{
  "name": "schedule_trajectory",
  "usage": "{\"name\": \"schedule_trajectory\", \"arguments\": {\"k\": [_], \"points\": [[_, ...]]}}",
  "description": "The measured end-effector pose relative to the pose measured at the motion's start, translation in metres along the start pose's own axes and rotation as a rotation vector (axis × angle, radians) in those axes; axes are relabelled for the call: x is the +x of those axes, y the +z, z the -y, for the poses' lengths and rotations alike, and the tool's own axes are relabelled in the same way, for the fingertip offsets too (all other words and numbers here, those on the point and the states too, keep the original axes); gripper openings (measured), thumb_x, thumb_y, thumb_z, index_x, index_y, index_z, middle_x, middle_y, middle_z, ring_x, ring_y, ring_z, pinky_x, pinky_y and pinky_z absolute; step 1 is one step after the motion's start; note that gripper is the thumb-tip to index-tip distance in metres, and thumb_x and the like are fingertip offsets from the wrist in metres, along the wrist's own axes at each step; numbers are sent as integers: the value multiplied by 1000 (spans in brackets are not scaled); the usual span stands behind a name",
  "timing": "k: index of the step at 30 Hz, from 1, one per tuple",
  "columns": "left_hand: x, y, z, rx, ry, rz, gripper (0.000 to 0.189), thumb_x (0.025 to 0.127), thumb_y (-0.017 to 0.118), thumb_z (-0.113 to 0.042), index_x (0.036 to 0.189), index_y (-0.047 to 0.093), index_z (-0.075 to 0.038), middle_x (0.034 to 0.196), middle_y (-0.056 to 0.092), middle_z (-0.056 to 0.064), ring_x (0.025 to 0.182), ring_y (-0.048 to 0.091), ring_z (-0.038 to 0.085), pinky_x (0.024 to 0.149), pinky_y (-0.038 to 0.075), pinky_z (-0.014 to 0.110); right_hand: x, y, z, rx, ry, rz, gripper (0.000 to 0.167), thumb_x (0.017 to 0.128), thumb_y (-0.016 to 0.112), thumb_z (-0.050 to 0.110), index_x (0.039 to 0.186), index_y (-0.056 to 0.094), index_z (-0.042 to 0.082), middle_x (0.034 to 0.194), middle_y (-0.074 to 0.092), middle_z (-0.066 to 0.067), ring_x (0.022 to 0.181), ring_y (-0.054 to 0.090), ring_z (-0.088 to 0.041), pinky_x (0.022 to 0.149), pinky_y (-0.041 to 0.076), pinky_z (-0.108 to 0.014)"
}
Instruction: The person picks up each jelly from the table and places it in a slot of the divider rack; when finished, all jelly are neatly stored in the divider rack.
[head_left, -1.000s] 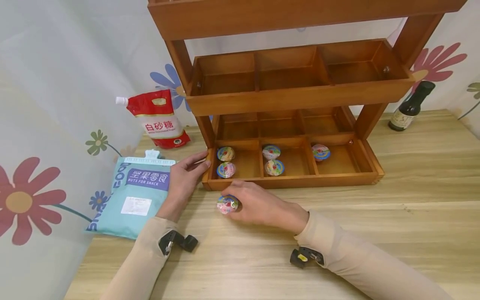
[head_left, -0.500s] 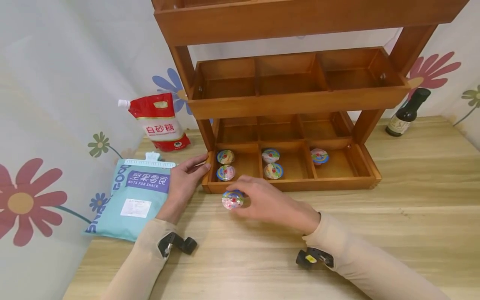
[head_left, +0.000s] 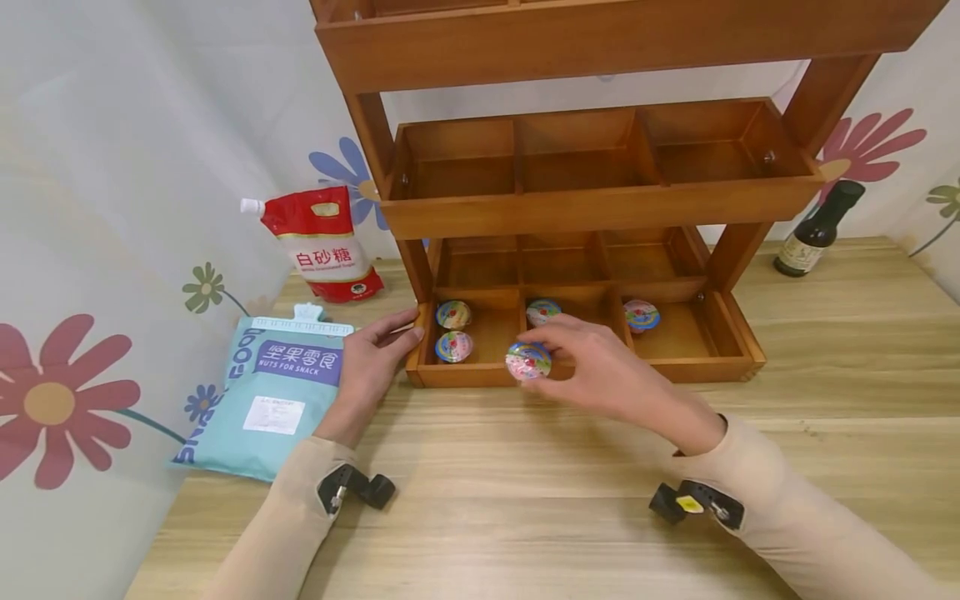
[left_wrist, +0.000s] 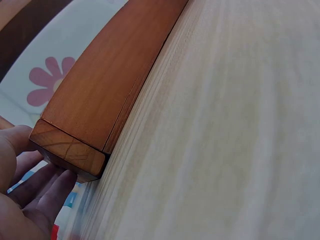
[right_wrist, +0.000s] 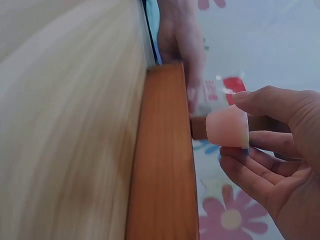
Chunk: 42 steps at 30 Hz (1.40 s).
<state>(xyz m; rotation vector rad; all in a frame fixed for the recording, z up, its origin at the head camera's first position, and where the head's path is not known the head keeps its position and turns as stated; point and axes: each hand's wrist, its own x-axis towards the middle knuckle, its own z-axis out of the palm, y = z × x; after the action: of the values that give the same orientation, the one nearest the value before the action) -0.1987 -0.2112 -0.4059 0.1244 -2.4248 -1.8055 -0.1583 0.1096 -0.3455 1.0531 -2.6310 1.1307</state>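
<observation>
In the head view my right hand [head_left: 611, 367] pinches a jelly cup [head_left: 528, 362] with a printed foil lid, held over the front edge of the bottom tray's middle compartment. Its pink, tapered side shows in the right wrist view, the cup [right_wrist: 226, 127] between thumb and fingers. My left hand [head_left: 371, 367] rests against the left end of the wooden shelf [head_left: 600, 208]; in the left wrist view its fingertips touch the shelf's corner [left_wrist: 70, 150]. Two jelly cups [head_left: 453, 346] sit in the left compartment, one cup [head_left: 642, 316] in the right. Behind my right hand, a middle-compartment cup [head_left: 543, 312] is partly covered.
Left of the shelf stand a red and white sugar pouch [head_left: 322, 242] and a teal nut snack bag [head_left: 281, 408] with a clip. A dark bottle [head_left: 817, 229] stands at the right. The shelf's upper tiers hang over the bottom tray. Wooden table [head_left: 480, 500] extends in front.
My right hand has carried the jelly cup rightward and up, from before the left compartment to the middle one, covering a cup there. My left hand keeps its place at the shelf's end.
</observation>
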Motion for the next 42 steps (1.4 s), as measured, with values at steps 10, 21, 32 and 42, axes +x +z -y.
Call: {"name": "schedule_trajectory", "arguments": {"k": [10,21,32,42], "points": [[-1,0,0,1,-10,-1,39,99,78,-19,136,74,-9,137,71,7,116,71,19,90,56,18,-19,-42,-24,-34,126,-27,44,90,88,16,130,73,6,116,70,-6,105,70,-26,96,56,-46],[-1,-1,-2,9,-15,2,39,99,78,-20,137,74,-11,138,70,6,119,70,21,91,56,18,-37,-67,-48,-98,202,-111,46,91,88,26,131,73,7,122,72,-8,107,71,-27,91,59,-45],[-1,1,-2,-1,-2,4,39,99,78,-19,136,74,-9,138,70,7,117,71,19,92,56,18,-45,-82,-71,-29,264,-131,45,92,85,15,130,70,-5,122,68,-20,108,69,-37,86,46,-4],[0,0,-1,-11,-8,2,39,98,78,-19,136,74,-10,137,71,7,116,71,18,91,57,19,-48,-85,-77,-31,337,-75,48,94,84,18,132,67,-7,125,65,-24,111,68,-39,93,58,-27]]}}
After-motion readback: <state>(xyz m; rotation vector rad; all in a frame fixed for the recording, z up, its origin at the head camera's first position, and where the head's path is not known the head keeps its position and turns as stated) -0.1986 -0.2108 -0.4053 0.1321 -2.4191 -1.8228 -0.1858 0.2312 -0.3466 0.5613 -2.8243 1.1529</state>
